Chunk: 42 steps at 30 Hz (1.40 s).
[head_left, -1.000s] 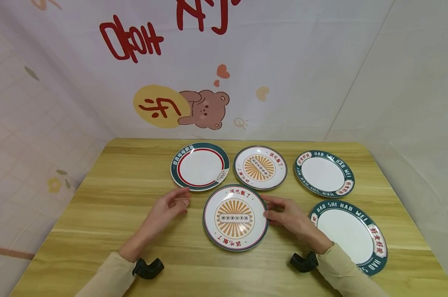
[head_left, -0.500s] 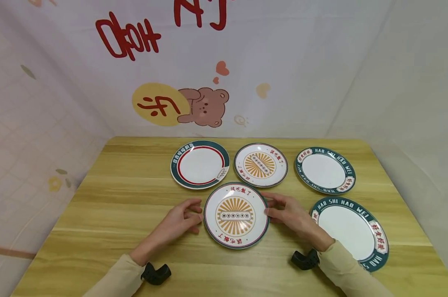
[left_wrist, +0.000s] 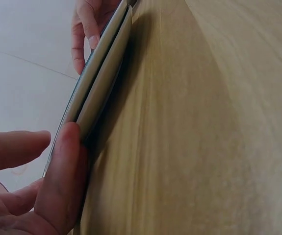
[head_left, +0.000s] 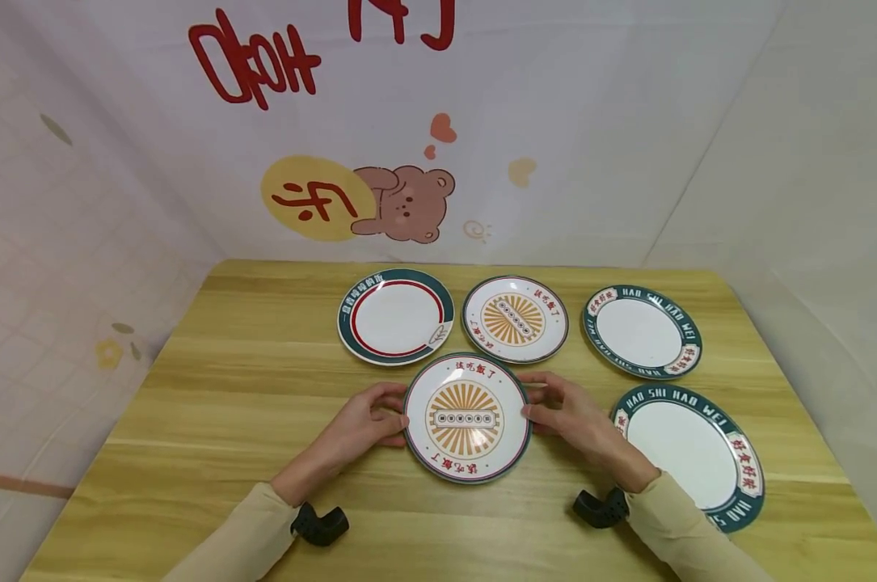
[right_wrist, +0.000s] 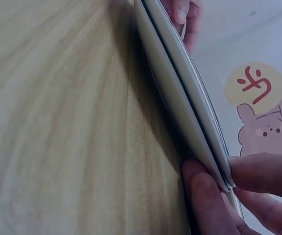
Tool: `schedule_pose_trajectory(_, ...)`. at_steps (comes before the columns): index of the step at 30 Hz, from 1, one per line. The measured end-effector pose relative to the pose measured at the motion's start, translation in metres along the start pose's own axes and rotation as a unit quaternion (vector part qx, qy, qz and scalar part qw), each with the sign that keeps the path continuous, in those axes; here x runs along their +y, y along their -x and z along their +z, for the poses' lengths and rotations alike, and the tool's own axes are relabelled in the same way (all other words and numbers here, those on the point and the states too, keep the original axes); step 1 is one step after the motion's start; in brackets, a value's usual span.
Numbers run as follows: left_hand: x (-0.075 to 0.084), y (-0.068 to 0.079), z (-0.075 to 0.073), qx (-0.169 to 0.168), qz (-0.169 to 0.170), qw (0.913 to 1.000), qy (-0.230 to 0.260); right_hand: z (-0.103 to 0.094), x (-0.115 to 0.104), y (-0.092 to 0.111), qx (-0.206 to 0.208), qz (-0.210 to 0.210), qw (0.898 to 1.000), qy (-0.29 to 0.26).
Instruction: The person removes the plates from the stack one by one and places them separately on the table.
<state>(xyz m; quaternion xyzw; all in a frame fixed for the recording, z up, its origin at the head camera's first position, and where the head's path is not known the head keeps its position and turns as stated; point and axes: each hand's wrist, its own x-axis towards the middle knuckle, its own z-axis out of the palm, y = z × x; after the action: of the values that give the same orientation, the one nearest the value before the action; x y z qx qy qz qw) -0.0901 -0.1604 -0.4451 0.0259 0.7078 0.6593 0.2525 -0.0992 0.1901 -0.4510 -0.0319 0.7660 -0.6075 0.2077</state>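
Note:
Two stacked plates lie between my hands. In the head view only the upper plate shows, white with an orange sunburst and red lettering. Both wrist views show the edge of a lower plate beneath it, hidden from above. My right hand pinches the stack at its right rim, with the thumb on top and fingers below. At the left rim, my left hand holds the edge between its thumb, at the rim in the head view, and fingers partly underneath. A shadow runs under the stack in both wrist views.
Behind the stack lie a green-and-red-rimmed plate and a smaller sunburst plate. On the right are two green-rimmed oval plates, the nearer one beside the right forearm. All lie on a wooden table against a printed backdrop.
My left hand has come down and rightward to the left rim of the stacked plates. The right hand has stayed on the right rim, and the plates have hardly moved.

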Motion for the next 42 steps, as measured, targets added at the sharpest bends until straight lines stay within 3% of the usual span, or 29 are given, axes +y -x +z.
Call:
schedule_pose_trajectory(16,-0.0065,-0.0034,0.0043,0.032,-0.003,0.9995,0.009,-0.0012,-0.0031,-0.0011,0.013,0.002,1.0,0.015)
schedule_pose_trajectory(31,-0.0067,-0.003,0.0032,0.029,0.003,0.9996,0.001,0.0009,0.0011,-0.0017,0.019,-0.01,1.0,0.019)
schedule_pose_trajectory(42,-0.0082,-0.0038,0.0022,0.037,0.002,0.9993,-0.008,0.0002,0.0003,-0.0011,0.012,0.019,1.0,-0.005)
